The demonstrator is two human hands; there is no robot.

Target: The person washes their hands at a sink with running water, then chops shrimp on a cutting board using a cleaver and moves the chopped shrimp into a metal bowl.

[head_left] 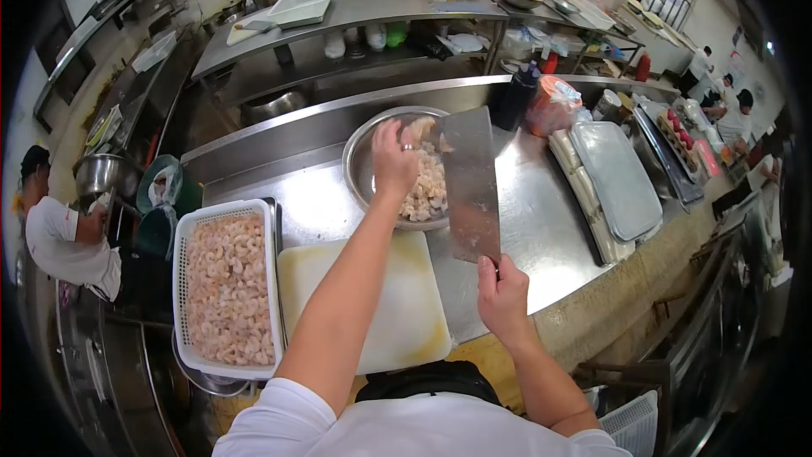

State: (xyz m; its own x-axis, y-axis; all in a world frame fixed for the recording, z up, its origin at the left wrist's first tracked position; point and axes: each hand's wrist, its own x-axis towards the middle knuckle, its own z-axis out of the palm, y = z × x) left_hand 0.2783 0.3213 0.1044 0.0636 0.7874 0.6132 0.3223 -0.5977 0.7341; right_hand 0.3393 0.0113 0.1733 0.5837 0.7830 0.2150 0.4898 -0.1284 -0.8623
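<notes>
My right hand [502, 292] grips the handle of a wide cleaver [472, 186], its blade upright beside a round metal bowl [359, 178]. Over that bowl is my left hand [396, 161], with a ring on one finger and its fingers bent near a pale shrimp piece [420, 126]; whether it touches the piece is unclear. Chopped shrimp [427, 186] lies in the bowl. Below my left forearm sits a white cutting board [406, 296] with yellowish stains. A white basket [180, 288] full of peeled shrimp [228, 288] stands left of the board.
Lidded trays [617, 178], a dark bottle [518, 95] and an orange-lidded container in plastic [554, 106] stand on the right of the metal counter [533, 228]. Behind is another steel table [372, 4]. A person [68, 241] works at far left; several others are at far right.
</notes>
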